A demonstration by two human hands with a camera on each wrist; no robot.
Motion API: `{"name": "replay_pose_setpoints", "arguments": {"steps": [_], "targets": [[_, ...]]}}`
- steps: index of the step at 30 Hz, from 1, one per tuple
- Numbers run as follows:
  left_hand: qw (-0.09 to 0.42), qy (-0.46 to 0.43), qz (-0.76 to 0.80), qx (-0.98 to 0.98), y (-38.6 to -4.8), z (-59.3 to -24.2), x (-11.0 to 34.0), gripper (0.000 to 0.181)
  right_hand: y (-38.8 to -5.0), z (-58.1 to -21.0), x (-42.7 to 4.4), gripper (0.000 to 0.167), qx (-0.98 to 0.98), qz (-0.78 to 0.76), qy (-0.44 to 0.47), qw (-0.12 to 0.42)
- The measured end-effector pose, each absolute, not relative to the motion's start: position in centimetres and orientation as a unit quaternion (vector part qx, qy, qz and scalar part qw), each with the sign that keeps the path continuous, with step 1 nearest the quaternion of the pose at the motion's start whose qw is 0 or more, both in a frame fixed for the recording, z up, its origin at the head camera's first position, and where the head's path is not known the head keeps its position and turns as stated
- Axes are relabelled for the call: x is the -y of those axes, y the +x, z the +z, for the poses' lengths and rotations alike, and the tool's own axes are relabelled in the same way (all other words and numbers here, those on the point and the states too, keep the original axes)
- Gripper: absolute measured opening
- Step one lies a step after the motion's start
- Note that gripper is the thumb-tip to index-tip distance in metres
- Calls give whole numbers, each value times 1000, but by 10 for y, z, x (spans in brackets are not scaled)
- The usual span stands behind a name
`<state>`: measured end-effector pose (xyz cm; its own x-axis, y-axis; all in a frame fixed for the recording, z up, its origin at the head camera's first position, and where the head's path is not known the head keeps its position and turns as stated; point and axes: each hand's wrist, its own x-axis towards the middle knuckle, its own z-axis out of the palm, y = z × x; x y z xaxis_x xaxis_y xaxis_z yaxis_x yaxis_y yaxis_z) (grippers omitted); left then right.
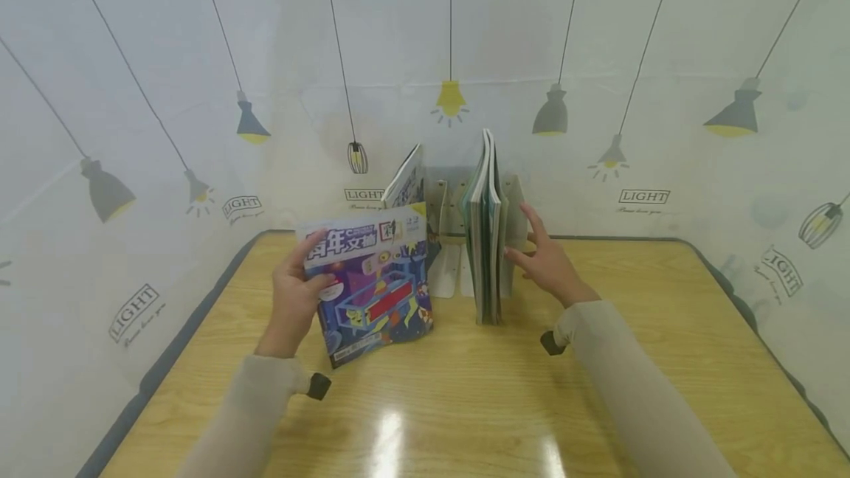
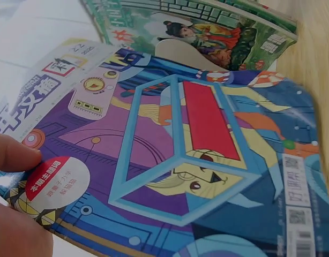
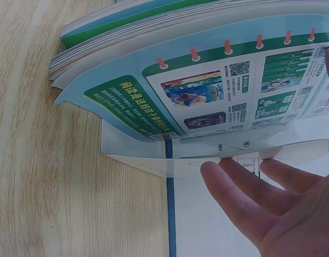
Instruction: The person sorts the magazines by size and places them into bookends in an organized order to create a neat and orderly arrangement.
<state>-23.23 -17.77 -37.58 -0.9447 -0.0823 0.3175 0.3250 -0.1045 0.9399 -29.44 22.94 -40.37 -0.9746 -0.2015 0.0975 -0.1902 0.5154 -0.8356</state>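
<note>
My left hand (image 1: 295, 297) pinches the left edge of a purple and blue magazine (image 1: 378, 308), thumb on its front cover. The cover is tilted toward me, above the wooden table. Behind it another magazine (image 1: 406, 179) leans, partly hidden. Several magazines (image 1: 487, 242) stand upright as a stack in the middle. At their right side is a white bookend (image 3: 137, 160). My right hand (image 1: 547, 264) is beside it, fingers (image 3: 242, 198) extended against the plate's outer face and thumb near the stack. Whether the thumb touches the back cover (image 3: 202, 96), I cannot tell.
More white bookend plates (image 1: 446, 271) stand between the leaning magazine and the stack. The wooden table (image 1: 425, 404) has a dark edge band. A white covering (image 1: 664, 35) printed with hanging lamps rises behind and at both sides.
</note>
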Motion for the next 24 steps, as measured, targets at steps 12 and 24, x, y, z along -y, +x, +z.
{"name": "replay_pose_setpoints", "arguments": {"steps": [12, 24], "targets": [[166, -122, -682, 702, -229, -379, 160, 72, -293, -401, -229, 88, -869, -480, -115, 11], [319, -253, -508, 759, -228, -384, 144, 65, -294, -404, -229, 88, -867, -485, -113, 11]]}}
